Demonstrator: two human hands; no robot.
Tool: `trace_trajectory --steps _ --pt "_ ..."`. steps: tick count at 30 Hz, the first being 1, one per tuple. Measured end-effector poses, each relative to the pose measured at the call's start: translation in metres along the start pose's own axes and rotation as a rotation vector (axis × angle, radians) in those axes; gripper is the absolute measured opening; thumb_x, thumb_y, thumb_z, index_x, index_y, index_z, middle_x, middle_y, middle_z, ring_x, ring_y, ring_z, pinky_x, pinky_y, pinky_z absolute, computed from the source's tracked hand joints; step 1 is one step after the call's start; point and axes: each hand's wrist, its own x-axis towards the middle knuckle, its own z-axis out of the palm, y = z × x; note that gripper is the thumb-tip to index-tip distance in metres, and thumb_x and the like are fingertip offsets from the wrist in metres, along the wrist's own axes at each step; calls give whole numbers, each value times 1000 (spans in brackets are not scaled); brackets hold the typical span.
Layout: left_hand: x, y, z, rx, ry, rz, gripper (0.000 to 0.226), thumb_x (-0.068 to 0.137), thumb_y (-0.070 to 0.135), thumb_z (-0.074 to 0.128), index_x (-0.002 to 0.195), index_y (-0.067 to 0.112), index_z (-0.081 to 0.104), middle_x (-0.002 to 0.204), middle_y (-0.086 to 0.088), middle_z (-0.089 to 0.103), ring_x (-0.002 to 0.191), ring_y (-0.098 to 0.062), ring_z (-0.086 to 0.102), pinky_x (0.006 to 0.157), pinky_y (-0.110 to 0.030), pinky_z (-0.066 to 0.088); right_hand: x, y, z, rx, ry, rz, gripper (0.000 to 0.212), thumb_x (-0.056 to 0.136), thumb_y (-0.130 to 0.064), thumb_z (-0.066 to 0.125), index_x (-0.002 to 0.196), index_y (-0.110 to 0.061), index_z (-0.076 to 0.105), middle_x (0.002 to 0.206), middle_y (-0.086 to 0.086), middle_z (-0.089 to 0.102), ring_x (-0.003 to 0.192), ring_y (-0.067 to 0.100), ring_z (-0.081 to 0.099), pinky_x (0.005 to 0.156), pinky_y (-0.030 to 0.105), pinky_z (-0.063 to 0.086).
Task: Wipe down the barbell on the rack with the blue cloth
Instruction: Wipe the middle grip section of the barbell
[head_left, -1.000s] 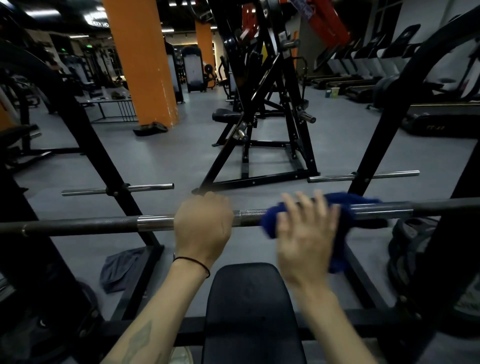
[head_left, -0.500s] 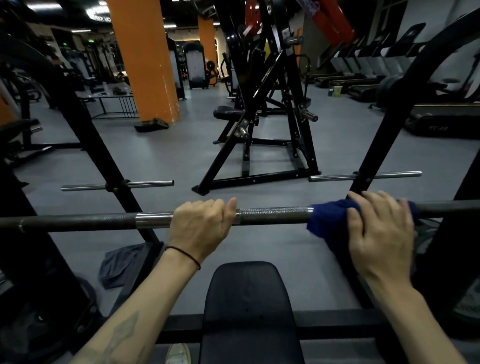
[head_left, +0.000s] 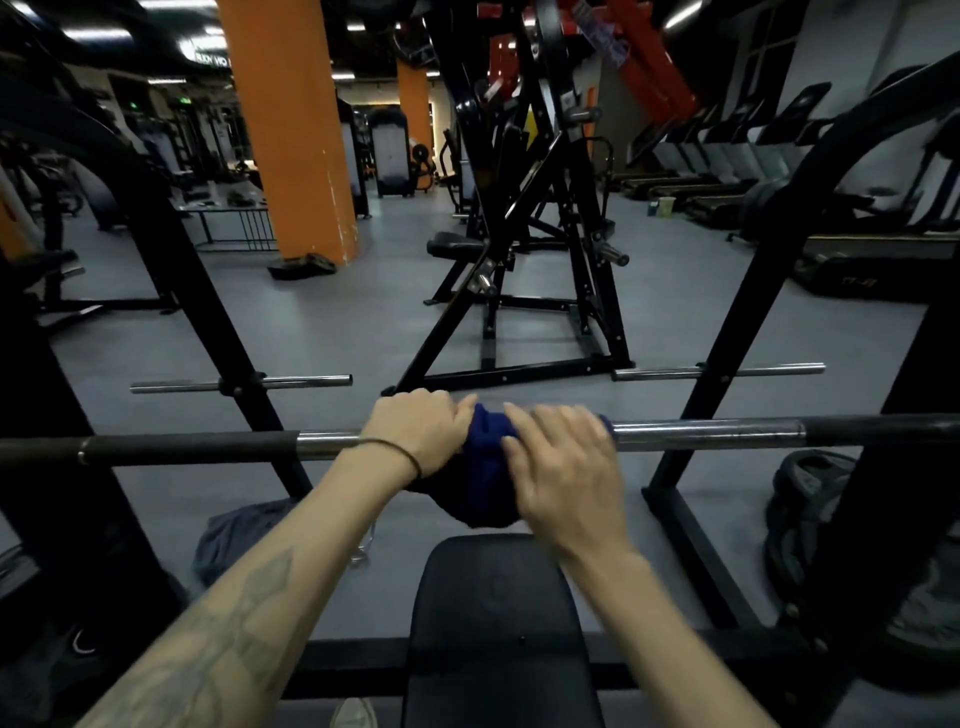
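At the bottom centre of the frame sits the bench pad (head_left: 501, 613). Just above it, your right hand (head_left: 563, 470) presses the blue cloth (head_left: 485, 457) onto the barbell (head_left: 701, 431), fingers curled over it. Your left hand (head_left: 421, 434) grips the bar, touching the cloth's left edge. The bar runs left to right across mid-frame, so your next stroke likely runs rightward along it.

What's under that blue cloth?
The barbell runs under the blue cloth, which drapes over it and hangs down above the bench. Both hands, left and right, rest on the cloth. The bar's middle stretch is covered and cannot be seen.
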Motion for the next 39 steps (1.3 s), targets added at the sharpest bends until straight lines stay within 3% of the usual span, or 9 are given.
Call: trace_trajectory --steps 3,6,11,15,17,22,27,32,39 --pt "-24 -4 19 73 406 82 56 104 41 30 68 18 66 63 -3 65 59 -29 64 52 -30 36 -13 66 -22 -68 39 111 49 109 -43 31 131 -15 66 116 8 65 112 34 56 110 51 37" --pt "-28 -3 39 -36 608 92 46 103 33 34 62 20 50 57 2 51 51 -24 48 55 -32 27 -26 109 -37 -110 103 256 48 106 -38 34 130 -11 66 126 15 63 127 39 51 118 58 27" --pt "-26 3 49 -34 669 56 45 104 39 34 70 18 55 68 0 54 62 -23 49 62 -36 32 -21 61 -12 -37 231 445 45 105 -30 36 132 -11 65 139 15 59 145 39 36 126 55 9" --pt "-25 4 52 -39 701 48 43 104 37 35 72 17 57 71 -2 56 64 -24 50 64 -38 34 -16 -23 12 8 114 164 48 106 -38 37 147 -21 56 146 7 55 145 34 40 126 52 13" --pt "-28 1 53 -37 717 67 40 103 28 34 72 16 55 69 -3 56 63 -26 51 64 -38 36 -15 -41 16 40 67 125 48 107 -39 36 150 -24 52 148 4 53 145 31 40 126 48 15" --pt "-31 -9 55 -27 743 142 40 105 28 32 72 16 51 69 -3 52 63 -25 46 64 -39 36 -17 19 -4 -41 -2 -63 50 108 -42 38 153 -22 49 145 10 56 138 32 47 122 47 25" --pt "-30 -3 60 -54 782 95 39 104 27 34 71 16 52 68 -2 50 62 -24 44 65 -38 37 -33 114 -40 -121 86 246 52 107 -39 32 144 -12 57 140 18 58 137 39 45 121 56 24" --pt "-27 6 59 -81 807 15 39 103 25 34 69 16 53 66 -2 51 62 -23 45 67 -39 40 -26 88 -22 -44 227 507 48 106 -32 33 139 -11 62 148 16 51 150 37 28 127 54 8" --pt "-29 3 59 -53 770 44 36 102 23 38 71 15 55 69 -3 55 64 -25 49 68 -40 39 -19 -37 14 64 94 173 48 108 -38 36 152 -25 50 154 7 48 151 31 32 127 49 10"
